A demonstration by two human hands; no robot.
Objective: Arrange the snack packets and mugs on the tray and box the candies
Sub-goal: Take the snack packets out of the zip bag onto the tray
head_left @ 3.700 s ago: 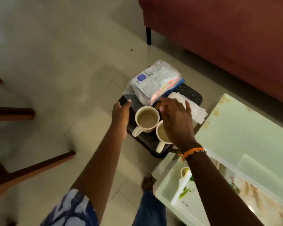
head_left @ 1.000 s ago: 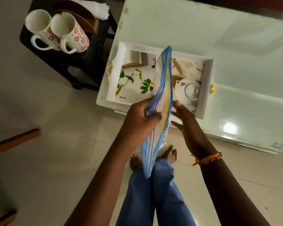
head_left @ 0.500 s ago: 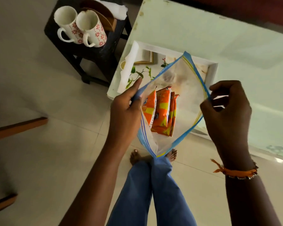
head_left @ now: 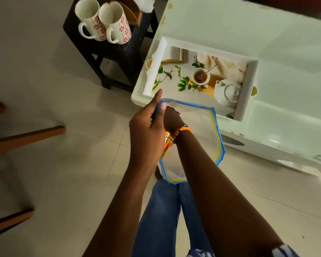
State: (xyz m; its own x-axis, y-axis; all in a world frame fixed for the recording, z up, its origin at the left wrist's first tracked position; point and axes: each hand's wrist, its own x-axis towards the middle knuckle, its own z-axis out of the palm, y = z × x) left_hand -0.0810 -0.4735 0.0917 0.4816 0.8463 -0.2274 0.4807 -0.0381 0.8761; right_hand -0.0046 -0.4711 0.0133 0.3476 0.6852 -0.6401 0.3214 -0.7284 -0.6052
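Observation:
A clear zip bag [head_left: 198, 130] with a blue and yellow rim hangs open in front of the table. My left hand [head_left: 146, 130] pinches its left rim. My right hand [head_left: 171, 117] is plunged inside the bag past the wrist, fingers hidden. A sliver of an orange snack packet [head_left: 166, 143] shows between my two arms. The white tray [head_left: 248, 86] with a printed teapot picture lies on the table's near corner. Two white mugs [head_left: 102, 21] with red flowers stand side by side on a black stool.
The pale green table [head_left: 267, 34] fills the upper right. The black stool [head_left: 117, 51] also carries a wooden holder [head_left: 133, 12] and white tissue. Wooden chair legs [head_left: 26, 136] reach in from the left. My blue-trousered legs are below the bag.
My right hand has let go of the bag's right rim and gone down into the bag. The bag has dropped lower, uncovering the tray, and the orange packets are now mostly hidden.

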